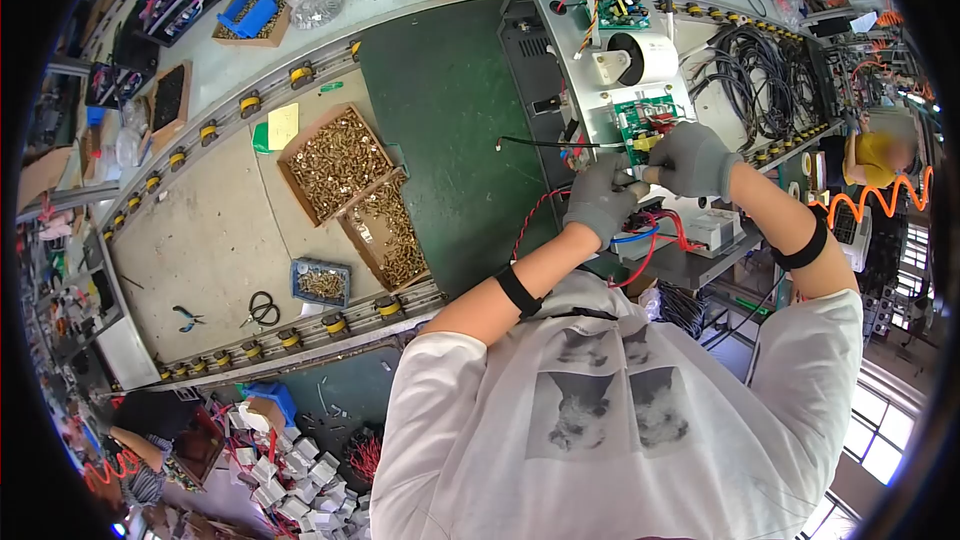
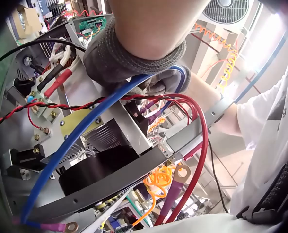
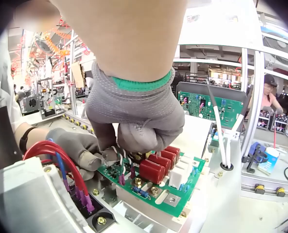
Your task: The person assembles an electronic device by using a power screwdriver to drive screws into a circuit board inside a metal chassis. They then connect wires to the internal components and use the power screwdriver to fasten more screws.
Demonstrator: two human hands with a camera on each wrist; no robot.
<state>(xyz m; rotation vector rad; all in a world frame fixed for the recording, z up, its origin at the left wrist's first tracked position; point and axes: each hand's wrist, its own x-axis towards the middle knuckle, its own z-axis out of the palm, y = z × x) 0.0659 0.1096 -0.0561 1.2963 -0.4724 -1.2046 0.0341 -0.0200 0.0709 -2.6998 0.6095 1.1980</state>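
Observation:
Both hands wear grey gloves and meet at the edge of a green circuit board on an electrical unit with a metal chassis. My right hand reaches down with curled fingers and pinches thin twisted wires at the board's edge. Beside it, my left hand holds the same wires with thumb and fingers, its fingertips partly hidden by the right hand. Red cylindrical components stand on the board. Under the left wrist pass a thick blue cable and red cables with ring terminals.
Left of the unit, a green mat covers the bench. Cardboard boxes hold many brass screws; a blue tray, pliers and scissors lie farther left. Black cables are coiled to the right. Another person is at far right.

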